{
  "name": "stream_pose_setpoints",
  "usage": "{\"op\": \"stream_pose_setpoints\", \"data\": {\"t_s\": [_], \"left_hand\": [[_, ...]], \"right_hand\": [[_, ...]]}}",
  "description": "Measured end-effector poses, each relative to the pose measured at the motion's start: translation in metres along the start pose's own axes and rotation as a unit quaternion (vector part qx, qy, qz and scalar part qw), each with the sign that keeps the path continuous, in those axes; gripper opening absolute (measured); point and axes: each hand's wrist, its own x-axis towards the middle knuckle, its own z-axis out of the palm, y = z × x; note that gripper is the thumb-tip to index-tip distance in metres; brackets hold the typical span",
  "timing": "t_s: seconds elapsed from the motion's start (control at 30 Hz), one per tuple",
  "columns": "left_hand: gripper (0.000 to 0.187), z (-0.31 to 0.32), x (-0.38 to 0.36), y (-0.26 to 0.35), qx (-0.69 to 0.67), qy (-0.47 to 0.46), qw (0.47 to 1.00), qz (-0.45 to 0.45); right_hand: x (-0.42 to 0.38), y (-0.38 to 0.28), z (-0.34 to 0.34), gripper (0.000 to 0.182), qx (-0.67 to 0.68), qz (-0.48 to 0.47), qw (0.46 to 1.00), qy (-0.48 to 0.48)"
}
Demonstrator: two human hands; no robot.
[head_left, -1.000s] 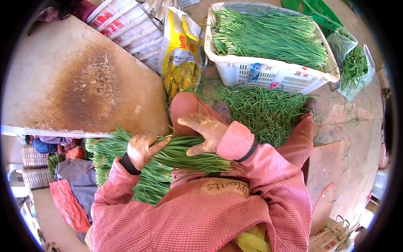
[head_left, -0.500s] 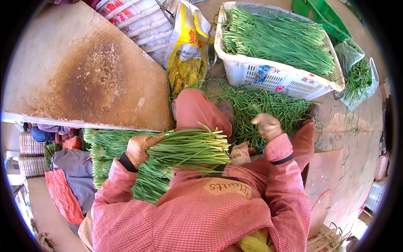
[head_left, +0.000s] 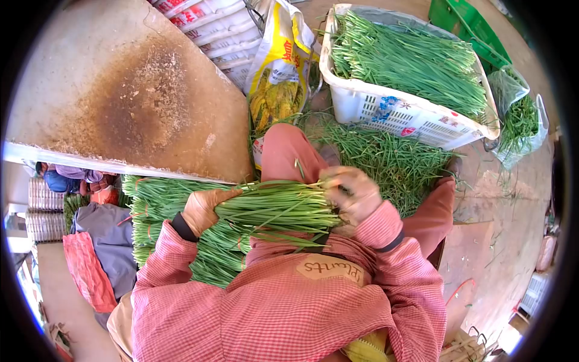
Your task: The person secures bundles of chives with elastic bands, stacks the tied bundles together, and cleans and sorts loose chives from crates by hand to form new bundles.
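Across my lap lies a bunch of long green stalks (head_left: 271,208), its pale ends pointing right. My left hand (head_left: 205,211) is wrapped round its left part. At the pale ends is my right hand (head_left: 353,192), blurred, with its fingers bent; whether it pinches a stalk is too smeared to tell. Beneath and left of the held bunch are more green bundles (head_left: 157,211), some with red bands. Loose green trimmings (head_left: 392,160) cover the floor between my legs.
A white crate (head_left: 392,114) of green stalks stands at the upper right, beside a green crate (head_left: 467,30) and a plastic bag (head_left: 522,123). A stained board (head_left: 139,102) fills the upper left. A yellow-white sack (head_left: 277,78) stands between.
My right hand has moved left, from beyond the bunch to its pale ends. My left hand still holds the bunch. The whole view has shifted slightly.
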Motion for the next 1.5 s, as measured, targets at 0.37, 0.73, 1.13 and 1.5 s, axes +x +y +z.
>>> {"op": "stream_pose_setpoints", "data": {"t_s": [0.37,0.73,1.13,1.5], "left_hand": [[0.057,-0.002,-0.004,-0.006,-0.004,0.001,1.000,0.000],[0.053,-0.010,-0.002,0.021,0.071,0.030,0.996,0.035],[0.055,-0.009,0.000,0.032,0.089,0.044,0.995,0.008],[0.069,-0.014,0.003,0.036,0.087,0.038,0.995,-0.039]], "right_hand": [[-0.029,0.034,-0.008,0.013,0.366,0.384,0.818,0.226],[-0.028,0.012,0.023,0.033,0.203,0.388,0.894,-0.095],[0.013,-0.054,0.028,0.021,-0.057,0.031,0.998,0.022],[0.009,-0.031,-0.001,0.015,0.479,0.307,0.820,0.066]]}}
